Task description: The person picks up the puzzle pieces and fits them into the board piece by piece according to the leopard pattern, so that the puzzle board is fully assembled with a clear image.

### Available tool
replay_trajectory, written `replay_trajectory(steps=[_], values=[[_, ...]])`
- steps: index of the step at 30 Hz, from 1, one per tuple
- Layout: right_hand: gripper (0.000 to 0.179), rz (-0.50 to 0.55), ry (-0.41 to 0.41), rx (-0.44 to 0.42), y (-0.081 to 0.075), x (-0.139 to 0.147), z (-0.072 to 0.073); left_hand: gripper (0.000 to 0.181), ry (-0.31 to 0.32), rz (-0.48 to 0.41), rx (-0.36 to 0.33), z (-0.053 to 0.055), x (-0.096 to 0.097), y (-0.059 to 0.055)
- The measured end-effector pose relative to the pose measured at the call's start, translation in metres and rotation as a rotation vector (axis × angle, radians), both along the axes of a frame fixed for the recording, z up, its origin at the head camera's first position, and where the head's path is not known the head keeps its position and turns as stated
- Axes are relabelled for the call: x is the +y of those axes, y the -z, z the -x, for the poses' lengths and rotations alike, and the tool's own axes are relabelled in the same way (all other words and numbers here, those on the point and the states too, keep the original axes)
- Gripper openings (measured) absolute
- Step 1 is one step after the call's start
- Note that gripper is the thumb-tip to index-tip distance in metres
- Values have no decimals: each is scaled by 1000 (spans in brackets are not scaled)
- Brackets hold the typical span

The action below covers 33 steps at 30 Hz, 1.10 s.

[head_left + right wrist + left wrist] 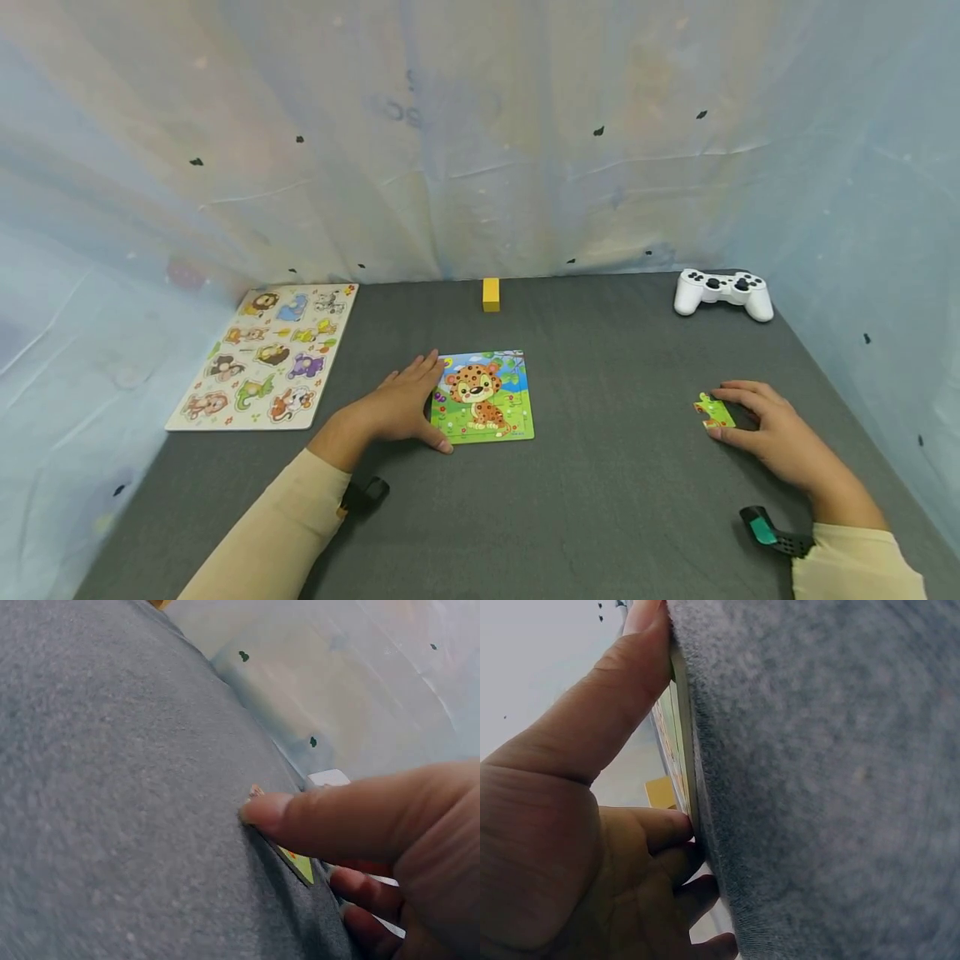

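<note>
A square jigsaw puzzle (pixel 487 400) with a cartoon leopard cub lies flat on the grey table. My left hand (pixel 408 400) rests at its left side, fingers fairly straight along the upper left edge and thumb at the near edge. In the left wrist view, the thumb (pixel 592 712) and a fingertip touch the board's thin edge. Well to the right, my right hand (pixel 776 433) pinches a small green puzzle piece (pixel 716 411) between thumb and fingers, low over the cloth. The right wrist view has the thumb partly covering this puzzle piece (pixel 300 866).
An animal puzzle board (pixel 262 358) lies at the left. A yellow block (pixel 491 295) stands at the back middle, and a white game controller (pixel 723 293) sits at the back right. Plastic sheeting (pixel 480 142) rises behind the table and along both sides.
</note>
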State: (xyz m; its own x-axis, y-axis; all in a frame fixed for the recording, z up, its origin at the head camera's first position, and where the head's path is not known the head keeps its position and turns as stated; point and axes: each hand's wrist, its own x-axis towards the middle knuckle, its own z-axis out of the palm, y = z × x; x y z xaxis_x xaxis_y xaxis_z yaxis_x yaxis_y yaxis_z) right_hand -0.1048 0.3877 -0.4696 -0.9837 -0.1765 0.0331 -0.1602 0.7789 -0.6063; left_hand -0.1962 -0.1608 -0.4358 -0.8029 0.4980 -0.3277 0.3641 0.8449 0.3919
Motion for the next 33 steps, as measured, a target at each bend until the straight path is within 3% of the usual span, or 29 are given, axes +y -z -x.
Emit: replay_trajectory(steps=[6, 13, 17, 23, 30, 33], values=[[37, 21, 40, -23, -2, -6, 0, 142, 2, -4, 1, 0, -1, 2], [68, -40, 131, -123, -8, -6, -1, 142, 4, -13, 2, 1, -1, 2], [68, -67, 165, -141, -11, -5, 0, 142, 8, -15, 3, 1, -1, 2], [57, -36, 167, -163, -12, -3, -2, 141, 11, -11, 2, 0, -1, 1], [63, -19, 113, -130, -11, -7, -1, 141, 5, -3, -5, 0, 0, -1], [48, -9, 92, -107, -9, -9, -2, 141, 5, -5, -7, -1, 0, 0]])
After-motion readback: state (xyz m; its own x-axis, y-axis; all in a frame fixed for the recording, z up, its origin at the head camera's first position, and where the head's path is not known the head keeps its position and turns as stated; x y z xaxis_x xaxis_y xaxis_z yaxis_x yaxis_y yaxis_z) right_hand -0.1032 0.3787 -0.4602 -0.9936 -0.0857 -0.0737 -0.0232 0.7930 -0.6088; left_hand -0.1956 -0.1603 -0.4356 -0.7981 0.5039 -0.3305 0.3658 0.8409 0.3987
